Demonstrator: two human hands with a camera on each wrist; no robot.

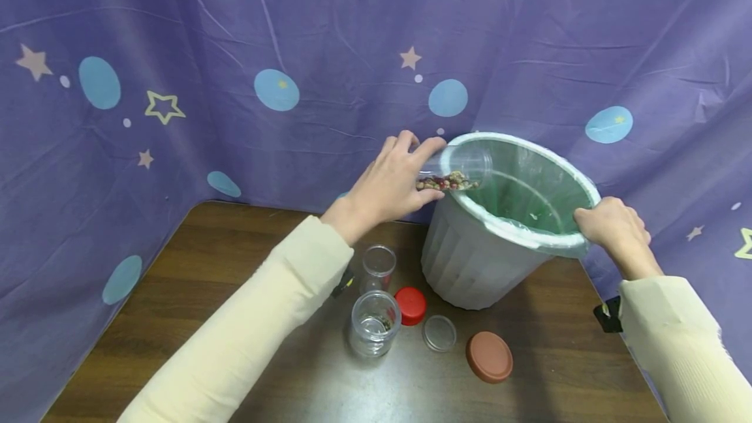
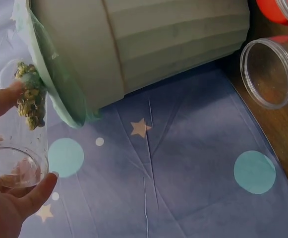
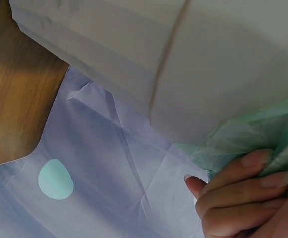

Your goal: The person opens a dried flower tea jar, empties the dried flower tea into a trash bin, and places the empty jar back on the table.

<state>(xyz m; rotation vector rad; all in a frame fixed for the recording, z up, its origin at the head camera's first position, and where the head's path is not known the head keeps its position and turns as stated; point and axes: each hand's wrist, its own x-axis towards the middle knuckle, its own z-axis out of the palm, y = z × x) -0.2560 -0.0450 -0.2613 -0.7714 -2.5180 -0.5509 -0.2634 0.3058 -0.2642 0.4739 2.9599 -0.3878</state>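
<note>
My left hand (image 1: 392,181) grips a clear plastic jar (image 1: 467,160) tipped on its side, its mouth over the near-left rim of a trash can (image 1: 470,260). Dried flower buds and small red berries (image 1: 449,181) lie along the jar's lower wall; in the left wrist view, yellowish dried buds (image 2: 32,96) show near its mouth. With curled fingers my right hand (image 1: 617,230) holds the can's right rim, over a green bag liner (image 3: 262,121). The can is grey-white with a ribbed side and leans slightly on the table. A small pale scrap (image 1: 533,216) shows inside the liner.
Two clear jars stand left of the can: an empty-looking one (image 1: 378,260) and a nearer one (image 1: 375,325) with dark bits inside. Around them on the wooden table (image 1: 235,247) lie a red lid (image 1: 410,305), a clear lid (image 1: 439,333) and a brown lid (image 1: 489,356). Purple curtain (image 1: 329,31) surrounds the table.
</note>
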